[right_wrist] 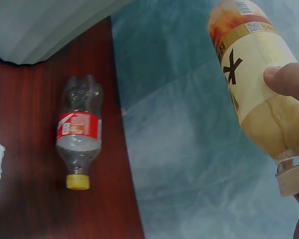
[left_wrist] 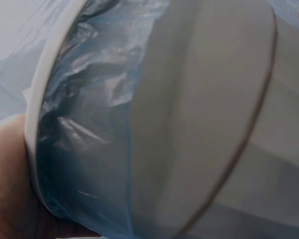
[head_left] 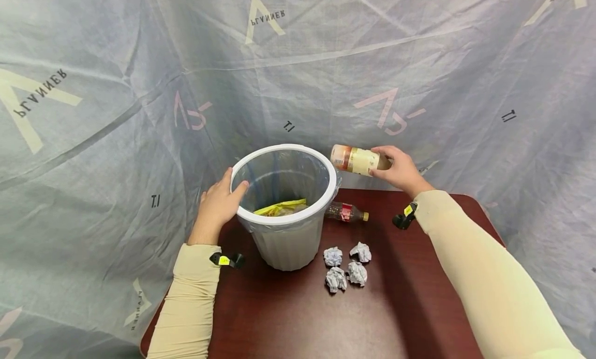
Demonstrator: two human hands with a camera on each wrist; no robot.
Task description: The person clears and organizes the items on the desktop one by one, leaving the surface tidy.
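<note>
My right hand [head_left: 401, 168] holds a drink bottle [head_left: 355, 160] with a cream label, tilted on its side just right of the bin's rim. In the right wrist view the thumb lies on the label of this bottle [right_wrist: 261, 84], near its pale cap. With my left hand [head_left: 219, 201] I grip the left side of the white rim of a trash bin [head_left: 288, 245], the thumb over the edge. A clear plastic liner [left_wrist: 89, 149] folds down over the bin's outside. Inside the bin lies a yellow wrapper [head_left: 281, 208], partly hidden by the rim.
A clear bottle [head_left: 345, 212] with a red label and yellow cap lies on the dark red table [head_left: 288, 317], right of the bin. Several crumpled paper balls [head_left: 357, 273] sit in front of it. Grey printed sheeting [head_left: 298, 90] hangs behind the table.
</note>
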